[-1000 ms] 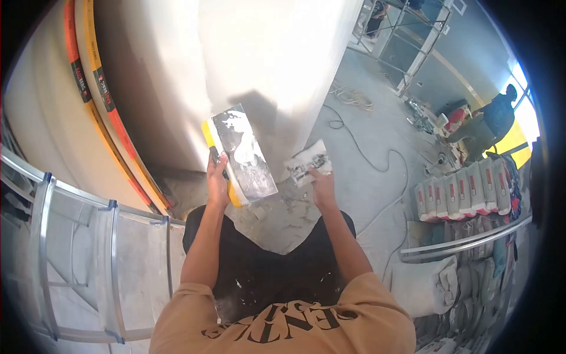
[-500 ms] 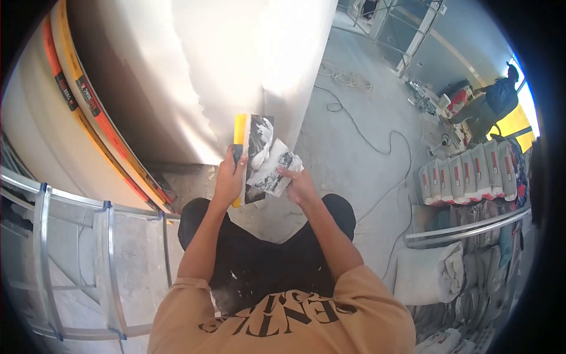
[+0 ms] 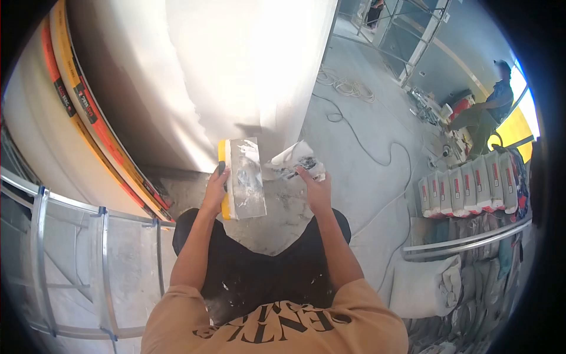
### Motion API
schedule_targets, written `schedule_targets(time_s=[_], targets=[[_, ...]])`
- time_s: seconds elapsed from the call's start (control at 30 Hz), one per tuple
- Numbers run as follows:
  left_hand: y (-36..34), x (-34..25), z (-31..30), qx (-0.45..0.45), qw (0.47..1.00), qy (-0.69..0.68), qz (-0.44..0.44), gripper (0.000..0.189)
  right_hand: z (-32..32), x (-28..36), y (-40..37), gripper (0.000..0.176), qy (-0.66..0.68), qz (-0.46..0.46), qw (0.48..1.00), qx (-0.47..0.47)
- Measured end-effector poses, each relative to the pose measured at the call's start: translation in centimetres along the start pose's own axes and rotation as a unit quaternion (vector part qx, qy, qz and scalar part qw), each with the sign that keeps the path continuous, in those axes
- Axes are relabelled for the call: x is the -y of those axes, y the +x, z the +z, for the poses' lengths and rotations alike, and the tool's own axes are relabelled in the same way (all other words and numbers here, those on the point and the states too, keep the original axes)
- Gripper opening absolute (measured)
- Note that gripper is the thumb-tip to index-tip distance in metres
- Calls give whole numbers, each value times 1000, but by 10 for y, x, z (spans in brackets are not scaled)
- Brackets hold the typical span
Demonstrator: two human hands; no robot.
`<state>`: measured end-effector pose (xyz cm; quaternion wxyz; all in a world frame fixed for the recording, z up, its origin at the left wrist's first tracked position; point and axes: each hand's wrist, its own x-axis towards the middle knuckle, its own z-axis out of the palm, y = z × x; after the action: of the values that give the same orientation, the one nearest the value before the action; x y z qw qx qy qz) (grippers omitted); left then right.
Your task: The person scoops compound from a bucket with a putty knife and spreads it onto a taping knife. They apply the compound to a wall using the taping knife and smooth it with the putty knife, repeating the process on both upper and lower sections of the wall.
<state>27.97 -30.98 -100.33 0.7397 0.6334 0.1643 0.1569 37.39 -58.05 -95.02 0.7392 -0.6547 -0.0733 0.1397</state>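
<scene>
My left hand (image 3: 216, 187) is wrapped round the dark handle of a wide yellow-backed trowel (image 3: 247, 177), its flat metal blade facing up and smeared with white compound. To its right, my right hand (image 3: 314, 184) grips a smaller putty knife (image 3: 283, 168) with white compound heaped and streaked on the blade. A small gap separates the two blades. Both tools are in front of a pale wall panel (image 3: 236, 76) with whitish patches, above the grey floor and between my knees.
Curved-looking boards with red and yellow edges (image 3: 88, 109) lean at the left. Below them is a metal ladder (image 3: 103, 259). A cable (image 3: 368, 154) crosses the floor. At the right are stacked bags (image 3: 469, 186), a folded sack (image 3: 425, 287) and a person (image 3: 492, 106).
The two tools have moved apart, the trowel to the left and the putty knife to the right. Less compound shows on the trowel, and more on the knife. The person has shifted slightly.
</scene>
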Motion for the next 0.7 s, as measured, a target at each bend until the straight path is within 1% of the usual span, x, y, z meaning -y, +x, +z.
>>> schedule_targets(time_s=[0.03, 0.07, 0.1, 0.13, 0.2, 0.23, 0.3, 0.33, 0.37, 0.43, 0.47, 0.53, 0.57, 0.63, 0.67, 0.7], targets=[[-5, -8, 5, 22, 986, -143, -87, 42, 4, 11, -4, 38, -1, -1, 1000, 1], [-7, -8, 8, 42, 972, -212, -98, 38, 10, 20, -10, 45, -135, -228, 961, 80], [-8, -4, 13, 41, 971, -213, -99, 38, 15, 22, -13, 53, -257, -438, 848, 152], [-8, 0, 19, 43, 965, -242, -94, 37, 20, 19, -16, 53, -257, -436, 849, 153], [-10, 2, 30, 42, 950, -295, -98, 33, 25, 11, -18, 61, -384, -468, 751, 264], [-11, -1, 31, 42, 950, -294, -99, 33, 21, 5, -14, 61, -384, -467, 752, 264], [-16, -7, 31, 52, 955, -271, -111, 34, 10, -10, -5, 62, -455, -454, 710, 287], [-15, -8, 34, 48, 954, -277, -106, 35, 7, -16, -4, 61, -465, -428, 720, 287], [-14, -7, 34, 45, 954, -279, -104, 35, 6, -22, 0, 61, -464, -429, 719, 290], [-14, -5, 35, 38, 962, -253, -94, 35, 3, -33, 5, 60, -452, -466, 718, 251], [-15, -5, 35, 36, 962, -252, -96, 35, 1, -38, 10, 60, -451, -464, 719, 252], [-18, -14, 34, 57, 958, -256, -115, 36, -6, -46, 24, 57, -413, -437, 779, 180], [-20, -20, 34, 57, 959, -254, -115, 36, -12, -50, 33, 57, -411, -438, 779, 179], [-23, -30, 31, 53, 964, -242, -93, 38, -26, -55, 45, 52, -380, -388, 834, 95], [-19, -21, 27, 41, 964, -253, -66, 41, -33, -61, 44, 52, -379, -386, 836, 94], [-15, -17, 23, 39, 965, -252, -66, 41, -37, -58, 38, 49, -299, -277, 913, 2]])
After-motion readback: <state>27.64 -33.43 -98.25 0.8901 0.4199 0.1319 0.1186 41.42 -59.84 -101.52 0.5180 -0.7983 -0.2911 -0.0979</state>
